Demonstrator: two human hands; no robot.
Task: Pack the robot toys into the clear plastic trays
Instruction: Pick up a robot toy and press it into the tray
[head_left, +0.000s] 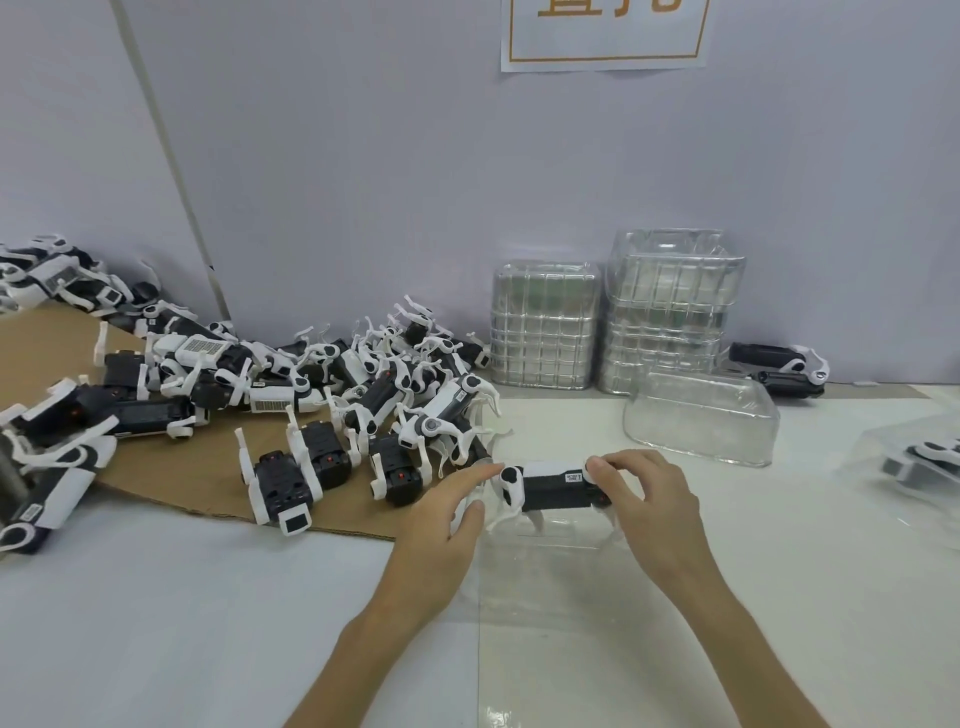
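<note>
1. Held item. The robot toy (553, 486) stands legs-down on the far rim of the clear tray (545, 543), not yet seated in it. This posture probably lines the 4 legs up with the tray cavity before the toy is pressed down.

2. Right hand (649, 504). The thumb and curled fingers pinch the toy's right end, carrying its weight.

3. Left hand (447, 512). The index finger lies nearly straight with its tip against the toy's left end, and the thumb is just below. It appears to steady and aim the toy, not to grip it.

4. Supply. Left of the toy, a pile of robot toys (363, 384) lies on a cardboard sheet (171, 467), within reach of the left hand.

5. Trays. Behind the toy, 2 tray stacks (670, 312) stand against the wall. A loose upturned tray (701, 421) lies in front of them.

6. Output. Far right of the toy, a filled tray (914, 462) lies apart from the supply.

7. Markings. A white sticker (573, 477) on the toy's back is too small to read. Above, a paper sign (605, 31) carries orange characters, cropped and illegible.
</note>
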